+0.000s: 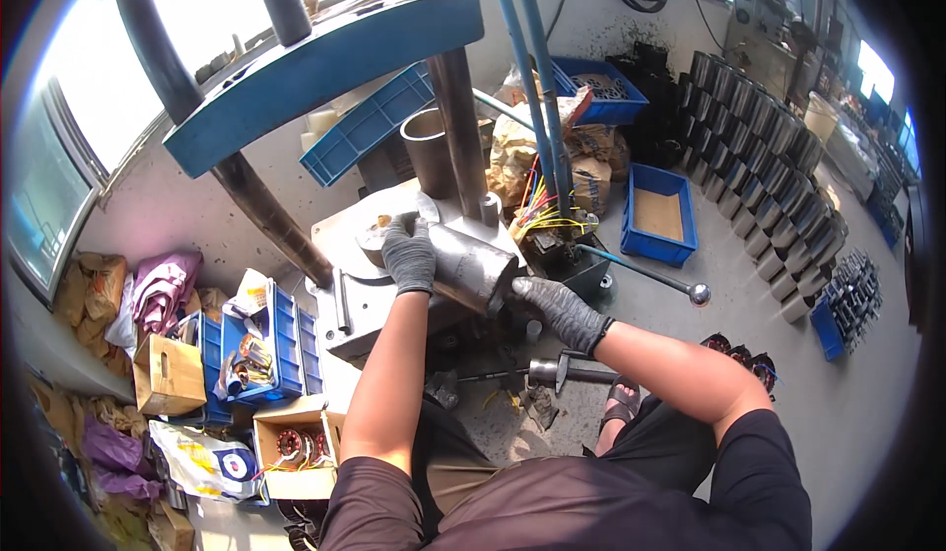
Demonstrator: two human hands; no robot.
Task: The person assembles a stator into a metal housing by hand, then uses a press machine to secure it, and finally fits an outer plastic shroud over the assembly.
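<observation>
A grey metal cylinder (471, 267) lies on its side over the base plate (345, 329) of a blue press. My left hand (406, 255), in a grey work glove, is closed over the cylinder's far left end. At its near right end, my right hand (562, 309), gloved too, grips the rim with the fingers partly hidden. A round metal disc (372, 240) shows on the plate beside my left hand. The press's blue crossbeam (335, 73) spans dark columns above. Behind the right column stands another open metal cylinder (426, 152).
Blue crates (658, 214) and brown sacks stand behind the press. Rows of stacked metal cylinders (759, 172) line the right side. A lever with a ball end (698, 294) juts out rightward. Boxes of copper-wound parts (296, 449) stand at left. Metal tools (548, 371) lie near my feet.
</observation>
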